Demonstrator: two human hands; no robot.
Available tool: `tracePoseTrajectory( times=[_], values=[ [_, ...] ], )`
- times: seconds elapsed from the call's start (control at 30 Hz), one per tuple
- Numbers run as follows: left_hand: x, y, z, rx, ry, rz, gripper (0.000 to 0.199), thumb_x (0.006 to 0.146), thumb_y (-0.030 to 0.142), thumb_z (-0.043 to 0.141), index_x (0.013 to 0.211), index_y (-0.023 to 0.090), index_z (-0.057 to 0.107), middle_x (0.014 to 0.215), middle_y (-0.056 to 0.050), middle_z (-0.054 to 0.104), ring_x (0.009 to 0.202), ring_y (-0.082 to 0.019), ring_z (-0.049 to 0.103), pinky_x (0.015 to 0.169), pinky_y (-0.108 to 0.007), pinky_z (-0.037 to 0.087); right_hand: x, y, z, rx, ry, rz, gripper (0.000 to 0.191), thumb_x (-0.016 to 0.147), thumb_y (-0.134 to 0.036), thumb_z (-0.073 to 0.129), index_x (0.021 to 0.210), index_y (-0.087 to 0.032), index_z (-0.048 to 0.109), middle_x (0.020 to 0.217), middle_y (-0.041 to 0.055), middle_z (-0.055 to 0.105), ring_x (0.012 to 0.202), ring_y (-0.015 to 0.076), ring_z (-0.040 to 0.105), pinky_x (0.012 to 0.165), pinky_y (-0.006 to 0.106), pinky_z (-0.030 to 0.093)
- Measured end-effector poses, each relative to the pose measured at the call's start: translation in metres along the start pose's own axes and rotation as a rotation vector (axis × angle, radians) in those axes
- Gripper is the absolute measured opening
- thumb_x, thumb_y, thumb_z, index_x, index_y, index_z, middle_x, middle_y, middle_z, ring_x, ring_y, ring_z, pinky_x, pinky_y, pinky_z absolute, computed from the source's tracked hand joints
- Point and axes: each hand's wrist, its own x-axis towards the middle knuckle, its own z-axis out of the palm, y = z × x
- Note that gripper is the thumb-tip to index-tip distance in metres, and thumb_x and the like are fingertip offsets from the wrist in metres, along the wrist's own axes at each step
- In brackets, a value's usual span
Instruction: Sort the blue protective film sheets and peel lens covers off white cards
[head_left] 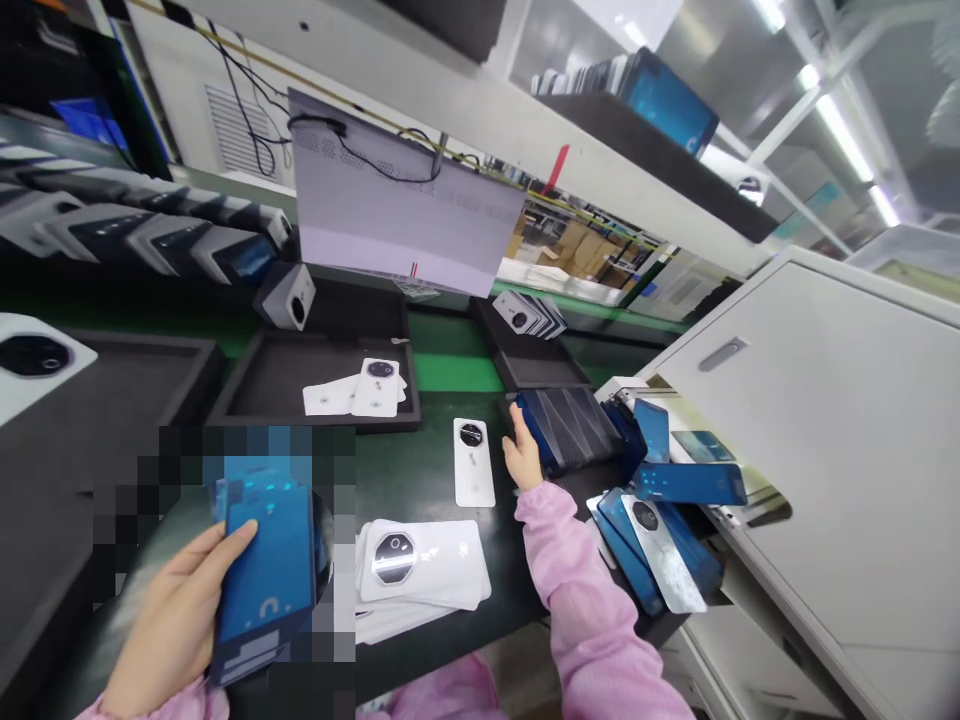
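My left hand [184,600] grips a blue phone back panel [270,560], tilted upright, with the thumb flat on its face. Pixelation hides part of what lies around and behind that panel. My right hand [523,455] is at the left end of a row of dark blue panels [570,428], its visible fingers stretched out; some fingertips are hidden. Between the hands, a white phone back panel [474,480] with a round black camera area lies flat on the dark table. Closer to me lies a pile of white panels [442,560], camera areas to the left.
Black trays [322,425] stand at the back and left, one holding several white panels [375,390]. Rows of panels [161,240] stand far left. Blue and silver panels [664,555] lie loosely at right beside a white cabinet [840,420]. A shelf [600,140] crosses overhead.
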Motion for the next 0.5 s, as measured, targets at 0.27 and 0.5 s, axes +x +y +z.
tracePoseTrajectory(
  times=[0.27, 0.5],
  values=[
    [0.0, -0.004, -0.002, 0.004, 0.004, 0.038, 0.05, 0.055, 0.021, 0.078, 0.102, 0.018, 0.063, 0.07, 0.001, 0.074, 0.047, -0.015, 0.065, 0.051, -0.023, 0.056, -0.01, -0.022, 0.002, -0.017, -0.099, -0.091, 0.058, 0.092, -0.031, 0.037, 0.145, -0.018, 0.017, 0.152, 0.0099, 0.018, 0.141, 0.0228, 0.008, 0.112, 0.049, 0.018],
    [0.002, -0.005, -0.004, -0.002, -0.063, 0.048, 0.047, 0.053, 0.019, 0.079, 0.098, 0.019, 0.064, 0.071, 0.003, 0.074, 0.048, -0.014, 0.065, 0.053, -0.023, 0.056, -0.007, -0.026, 0.011, -0.084, -0.332, -0.127, 0.059, 0.091, -0.047, 0.034, 0.143, -0.02, 0.025, 0.15, 0.0108, 0.024, 0.14, 0.0268, 0.015, 0.108, 0.058, 0.014]
  ],
)
